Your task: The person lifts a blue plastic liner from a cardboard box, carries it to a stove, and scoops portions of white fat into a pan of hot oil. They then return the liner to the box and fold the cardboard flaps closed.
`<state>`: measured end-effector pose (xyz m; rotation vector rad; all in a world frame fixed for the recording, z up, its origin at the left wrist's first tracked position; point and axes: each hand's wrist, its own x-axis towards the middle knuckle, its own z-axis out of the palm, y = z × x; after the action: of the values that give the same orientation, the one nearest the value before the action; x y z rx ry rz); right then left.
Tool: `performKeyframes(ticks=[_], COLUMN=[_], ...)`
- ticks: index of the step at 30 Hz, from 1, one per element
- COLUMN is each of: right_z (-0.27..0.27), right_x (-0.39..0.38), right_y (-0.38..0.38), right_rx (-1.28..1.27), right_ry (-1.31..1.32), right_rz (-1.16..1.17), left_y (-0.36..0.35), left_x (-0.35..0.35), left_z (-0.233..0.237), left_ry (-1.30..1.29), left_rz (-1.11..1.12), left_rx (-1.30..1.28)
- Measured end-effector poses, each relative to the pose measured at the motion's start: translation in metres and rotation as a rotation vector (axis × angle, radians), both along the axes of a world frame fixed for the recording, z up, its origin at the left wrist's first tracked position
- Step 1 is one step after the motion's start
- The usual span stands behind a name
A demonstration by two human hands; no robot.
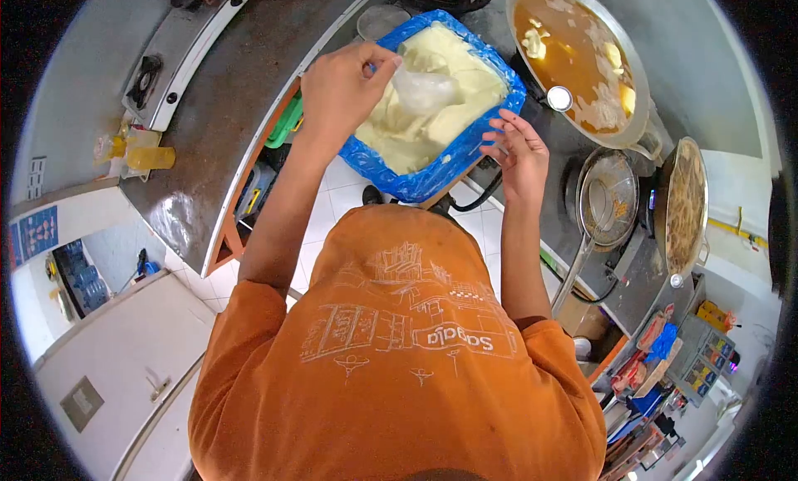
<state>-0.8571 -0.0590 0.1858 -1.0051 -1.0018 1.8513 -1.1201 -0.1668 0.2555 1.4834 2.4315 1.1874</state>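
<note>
My left hand (347,88) is closed in a pinch at a clear plastic bag (428,92). The bag hangs over a pale yellow, soft fat that looks like margarine (457,53). This fat fills a box lined with blue plastic (407,186), and its surface is scooped and uneven. At the right edge of the blue liner, my right hand (519,155) is raised with its fingers loosely bent and apart, with nothing visible in it.
A large pan of brown liquid (573,40) with yellow lumps stands at the upper right. Beside it are a wire strainer (611,194) with a long handle and another pan (686,202) of foamy brown content. A dark counter (216,123) runs along the left.
</note>
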Motion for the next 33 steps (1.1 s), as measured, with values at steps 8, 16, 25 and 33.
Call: performKeyframes(ticks=[8, 16, 25, 33], right_z=[-0.025, -0.149, -0.184, -0.157], right_x=[0.033, 0.063, 0.043, 0.045], right_y=[0.006, 0.013, -0.011, -0.033], right_rx=[0.007, -0.366, -0.483, -0.375], right_ry=[-0.106, -0.202, -0.147, -0.083], right_rz=[-0.108, -0.179, -0.216, -0.327], left_y=[0.007, -0.053, -0.157, -0.127], left_x=[0.004, 0.027, 0.003, 0.002], left_z=[-0.030, -0.069, -0.233, -0.286], left_ry=[0.062, -0.475, -1.418, -1.829], left_rz=[-0.079, -0.322, 0.806, -0.047], left_rx=[-0.164, -0.178, 0.128, 0.289])
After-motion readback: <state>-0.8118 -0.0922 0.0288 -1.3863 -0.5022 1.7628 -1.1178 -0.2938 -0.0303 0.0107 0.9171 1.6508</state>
